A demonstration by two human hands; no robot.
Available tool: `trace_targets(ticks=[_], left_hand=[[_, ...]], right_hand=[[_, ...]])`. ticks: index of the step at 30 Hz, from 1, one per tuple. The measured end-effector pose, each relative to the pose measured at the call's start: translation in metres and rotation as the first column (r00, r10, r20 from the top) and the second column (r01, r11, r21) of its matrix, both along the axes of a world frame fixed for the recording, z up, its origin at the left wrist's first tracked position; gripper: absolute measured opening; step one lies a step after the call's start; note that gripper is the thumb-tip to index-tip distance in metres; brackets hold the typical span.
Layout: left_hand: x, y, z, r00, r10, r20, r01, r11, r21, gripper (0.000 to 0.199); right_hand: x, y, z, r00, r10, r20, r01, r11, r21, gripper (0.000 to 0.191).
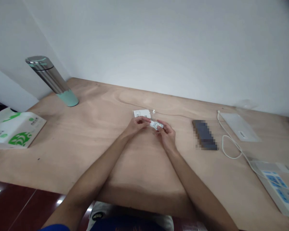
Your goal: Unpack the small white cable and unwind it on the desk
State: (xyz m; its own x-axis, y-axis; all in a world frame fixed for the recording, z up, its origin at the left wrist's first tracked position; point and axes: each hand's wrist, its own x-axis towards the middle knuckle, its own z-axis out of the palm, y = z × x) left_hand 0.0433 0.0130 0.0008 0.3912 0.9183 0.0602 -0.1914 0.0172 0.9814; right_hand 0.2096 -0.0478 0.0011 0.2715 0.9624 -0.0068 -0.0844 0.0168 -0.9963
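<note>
white and small, with a dark curved line printed on its face, the flat piece is held just above or against the tabletop, between the two hands; i cannot tell which. the right hand grips its 3 o'clock end, thumb laid over the top and fingers round the far side. the left hand has thumb and fingertips pinched together at its 9 o'clock end.

just beyond, at 11 o'clock, lies a white card, close to the left fingers, with a tiny white scrap at 12. such a small hold could well slip if either pinch loosens, and pulling the ends apart too hard might bend or tear it. a careless left knuckle could nudge the card; a brush of the sleeve or a draught could lose the scrap.

farther out on the plywood table, a dark blurred phone lies towards 3 o'clock, a looped white cable past it at 4. a steel bottle stands at 10, a tissue pack at 9; snagging the cable could drag whatever it touches.
</note>
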Motion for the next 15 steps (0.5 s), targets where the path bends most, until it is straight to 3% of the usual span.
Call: trace_targets(ticks=[3, 10, 15], left_hand=[[-0.0018, 0.0034, -0.0036, 1.0, -0.024, 0.001, 0.024, 0.999, 0.034, 0.03], [-0.003, 0.0054, -0.0063, 0.999, -0.041, -0.018, 0.042, 0.997, 0.065, 0.054], [0.0002, -0.0002, -0.0046, 0.995, -0.055, -0.087, 0.065, 0.992, 0.111, 0.046]], right_hand=[[-0.0001, 0.0006, -0.0007, 0.999, -0.009, -0.034, 0.01, 1.0, 0.021, 0.068], [-0.0009, 0.0024, -0.0048, 0.999, -0.03, -0.02, 0.031, 0.998, 0.054, 0.045], [-0.0008, 0.0009, -0.002, 1.0, 0.014, 0.003, -0.014, 0.999, 0.04, 0.04]])
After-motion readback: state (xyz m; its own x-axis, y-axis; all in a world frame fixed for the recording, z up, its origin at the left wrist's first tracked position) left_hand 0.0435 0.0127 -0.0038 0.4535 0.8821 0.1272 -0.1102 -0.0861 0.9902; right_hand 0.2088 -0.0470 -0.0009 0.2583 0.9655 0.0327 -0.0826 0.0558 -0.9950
